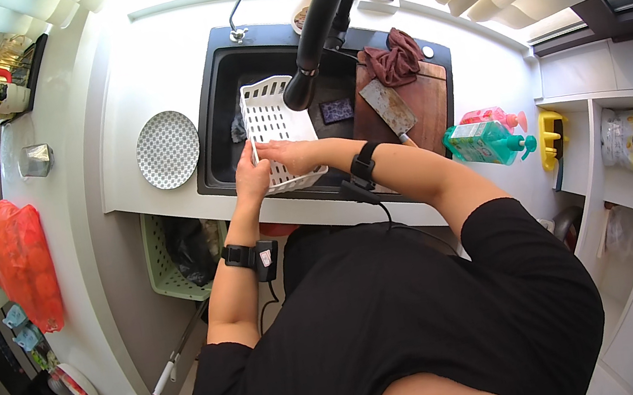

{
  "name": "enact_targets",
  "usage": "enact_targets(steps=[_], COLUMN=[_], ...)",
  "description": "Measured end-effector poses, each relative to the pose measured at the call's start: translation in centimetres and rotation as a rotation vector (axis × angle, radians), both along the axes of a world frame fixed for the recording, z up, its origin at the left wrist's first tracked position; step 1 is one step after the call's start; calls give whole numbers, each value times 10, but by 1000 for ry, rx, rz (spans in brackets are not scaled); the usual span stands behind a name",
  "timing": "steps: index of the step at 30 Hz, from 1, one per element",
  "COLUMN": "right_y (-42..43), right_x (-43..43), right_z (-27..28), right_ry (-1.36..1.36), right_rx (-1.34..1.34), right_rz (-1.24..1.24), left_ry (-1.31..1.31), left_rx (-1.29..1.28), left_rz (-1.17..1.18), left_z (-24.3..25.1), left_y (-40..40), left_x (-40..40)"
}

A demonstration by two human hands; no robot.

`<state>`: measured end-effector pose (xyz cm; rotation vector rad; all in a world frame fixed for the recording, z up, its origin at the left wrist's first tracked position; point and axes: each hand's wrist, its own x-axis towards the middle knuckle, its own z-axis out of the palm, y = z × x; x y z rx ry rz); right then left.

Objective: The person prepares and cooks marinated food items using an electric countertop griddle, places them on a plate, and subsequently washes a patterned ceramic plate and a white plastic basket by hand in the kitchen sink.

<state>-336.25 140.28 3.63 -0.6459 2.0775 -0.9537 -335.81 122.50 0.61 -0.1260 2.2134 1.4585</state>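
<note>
A white plastic basket (267,119) with slotted walls is tilted in the black sink (216,79). My left hand (252,177) grips the near part of its left wall, thumb toward the inside. Inside the basket, my right hand (292,156) lies with outstretched fingers against that same wall, close to my left fingertips. Whether the right hand grips anything is hidden. Above the basket hangs the black faucet (311,63), its spout head overlapping the basket's right rim in view. A purple patterned sponge (336,110) rests to the right of the basket.
At the sink's right side, a cleaver (389,107) and a brown cloth (397,58) lie on a wooden cutting board (432,99). A patterned plate (168,150) is on the counter at left. Pump bottles (486,142) lie at right. A green bin (170,278) stands below the counter.
</note>
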Motion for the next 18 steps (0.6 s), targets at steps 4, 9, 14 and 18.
enact_targets(steps=[4, 9, 14, 18], right_y=[6, 46, 136, 190], right_x=[-4, -27, -63, -82], right_z=[-44, -43, -14, -30], right_ry=[69, -14, 288, 424], right_rx=[223, -31, 392, 408], right_rz=[-397, -713, -763, -825], left_ry=[-99, -97, -108, -17], left_rx=[1, -59, 25, -145], left_rz=[-29, 66, 79, 77], left_z=[5, -34, -28, -39], left_y=[10, -17, -12, -12], left_x=[1, -3, -19, -19])
